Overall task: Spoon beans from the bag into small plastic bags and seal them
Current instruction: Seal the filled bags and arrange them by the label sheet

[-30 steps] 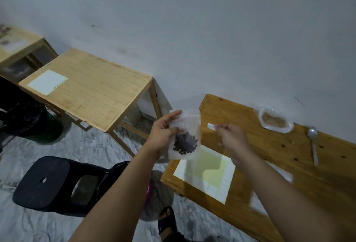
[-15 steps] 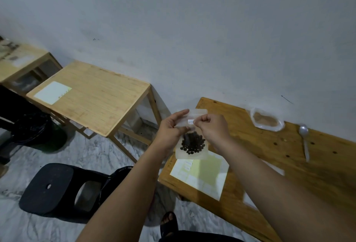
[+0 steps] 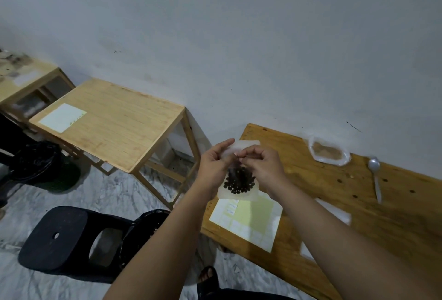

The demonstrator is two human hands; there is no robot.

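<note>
Above the table's (image 3: 382, 216) near left corner, my left hand (image 3: 214, 164) pinches the small plastic bag (image 3: 239, 195) at its left edge, thumb in front. Dark beans (image 3: 239, 179) sit heaped in the bag's bottom, over a yellow sheet (image 3: 251, 222). My right hand (image 3: 266, 168) has its fingers clamped together on the top strip. I judge this to be the sealing step. Next, I should press along the strip to its right end. At far right, the bean bag (image 3: 328, 154) and spoon (image 3: 376, 176) lie on the table, well apart from my hands.
</note>
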